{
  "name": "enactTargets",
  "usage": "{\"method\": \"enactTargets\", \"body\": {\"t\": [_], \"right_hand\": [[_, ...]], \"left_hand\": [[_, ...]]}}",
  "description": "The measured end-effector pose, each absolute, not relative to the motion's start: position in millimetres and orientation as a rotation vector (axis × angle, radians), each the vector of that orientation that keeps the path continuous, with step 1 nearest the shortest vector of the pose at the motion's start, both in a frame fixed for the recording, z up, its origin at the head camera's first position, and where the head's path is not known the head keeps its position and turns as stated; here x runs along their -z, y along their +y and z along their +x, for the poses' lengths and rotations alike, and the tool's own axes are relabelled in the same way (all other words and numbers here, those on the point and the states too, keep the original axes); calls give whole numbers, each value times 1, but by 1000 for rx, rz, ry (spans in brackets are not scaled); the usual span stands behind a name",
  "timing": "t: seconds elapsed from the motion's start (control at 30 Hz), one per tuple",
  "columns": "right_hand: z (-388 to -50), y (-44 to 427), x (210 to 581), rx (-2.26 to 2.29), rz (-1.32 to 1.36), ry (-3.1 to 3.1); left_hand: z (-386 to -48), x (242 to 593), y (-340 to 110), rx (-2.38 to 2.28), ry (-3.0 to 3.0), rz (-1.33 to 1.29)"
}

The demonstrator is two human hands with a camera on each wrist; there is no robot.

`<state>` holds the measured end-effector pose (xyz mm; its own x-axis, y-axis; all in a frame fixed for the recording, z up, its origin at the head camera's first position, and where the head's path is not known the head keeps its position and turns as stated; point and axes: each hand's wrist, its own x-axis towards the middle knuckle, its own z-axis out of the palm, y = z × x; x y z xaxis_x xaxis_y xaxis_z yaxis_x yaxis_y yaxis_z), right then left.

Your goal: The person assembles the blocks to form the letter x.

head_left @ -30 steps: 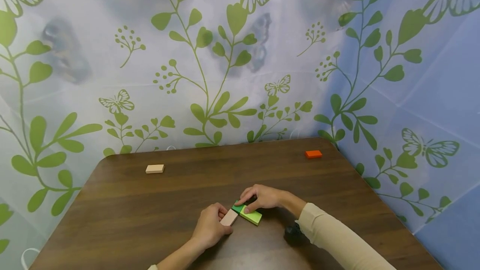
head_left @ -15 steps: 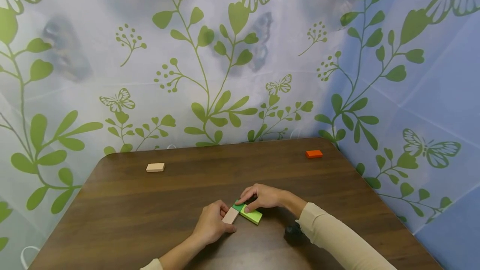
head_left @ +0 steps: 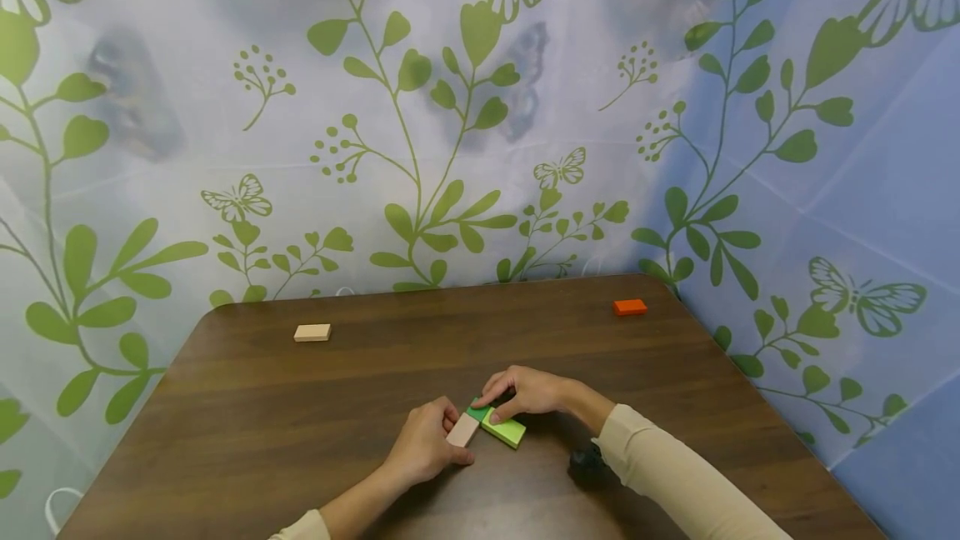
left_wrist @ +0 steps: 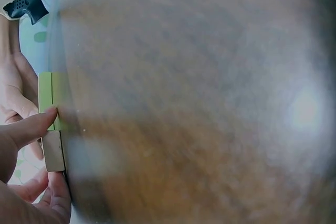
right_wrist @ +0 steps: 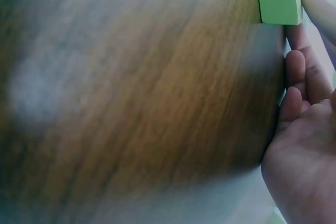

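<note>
My left hand (head_left: 422,442) holds a pale wooden block (head_left: 463,430) between thumb and fingers, flat on the table. That block's far end meets a dark green block (head_left: 477,412), partly covered by fingers. A lime green block (head_left: 507,431) lies against the dark green one, angled to the right. From above, my right hand (head_left: 531,391) rests its index finger on the dark green block and its thumb on the lime block. In the left wrist view the pale block (left_wrist: 53,151) sits between thumb and fingertips. The right wrist view shows the lime block's end (right_wrist: 278,1).
On the brown wooden table (head_left: 390,373), another pale block (head_left: 312,332) lies at the back left and an orange-red block (head_left: 629,307) at the back right. A dark object (head_left: 587,462) sits by the right sleeve. A leaf-patterned curtain (head_left: 420,107) hangs behind the table.
My left hand has slid the pale block slightly forward and right, up to the dark green block. The right hand stays on the two green blocks. The head view has shifted a little.
</note>
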<state>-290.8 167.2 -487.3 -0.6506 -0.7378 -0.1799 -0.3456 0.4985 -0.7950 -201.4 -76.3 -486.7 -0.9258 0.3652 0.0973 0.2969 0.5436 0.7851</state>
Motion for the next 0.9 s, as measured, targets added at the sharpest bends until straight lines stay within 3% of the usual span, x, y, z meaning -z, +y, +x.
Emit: {"method": "enactTargets", "body": {"t": [0.9], "right_hand": [[-289, 168, 484, 1075, -978, 2223]], "left_hand": [[-203, 483, -80, -1372, 2609, 525]]}}
